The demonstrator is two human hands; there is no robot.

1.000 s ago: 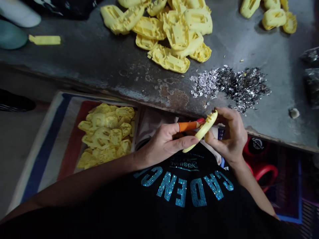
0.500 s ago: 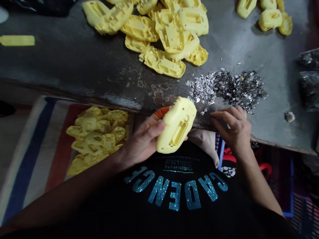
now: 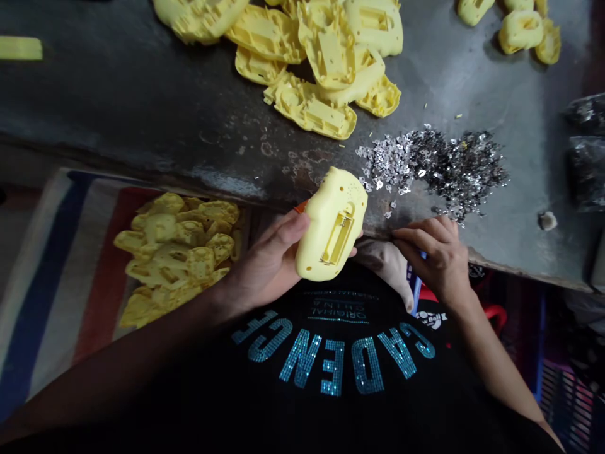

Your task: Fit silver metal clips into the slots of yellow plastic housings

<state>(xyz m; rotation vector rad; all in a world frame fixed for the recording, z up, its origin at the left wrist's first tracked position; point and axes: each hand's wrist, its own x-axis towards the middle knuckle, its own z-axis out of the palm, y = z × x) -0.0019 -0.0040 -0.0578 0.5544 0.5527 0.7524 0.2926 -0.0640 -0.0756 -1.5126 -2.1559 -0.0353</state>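
Observation:
My left hand (image 3: 278,255) grips a yellow plastic shell (image 3: 333,227) with a narrow battery slot, its outer face turned up toward me. Something orange (image 3: 301,206) shows on a finger behind the shell. To the right, at the table's front edge, my right hand (image 3: 435,252) has thumb and fingertips pinched together. Whatever lies between those fingertips is too small to make out. Just beyond that hand spreads a heap of small metal contact pieces (image 3: 466,173), shiny on the left and darker on the right.
Several yellow shells (image 3: 326,57) are piled at the back of the grey table (image 3: 118,113). More shells (image 3: 520,31) lie at the back right. Below the edge on the left, many shells (image 3: 184,246) rest beside a striped sheet (image 3: 104,284). Bags (image 3: 588,170) sit far right.
My right hand has drawn back from the metal pieces, slightly left and toward my body, fingers still pinched. The shell in my left hand has shifted a little and turned slightly more upright.

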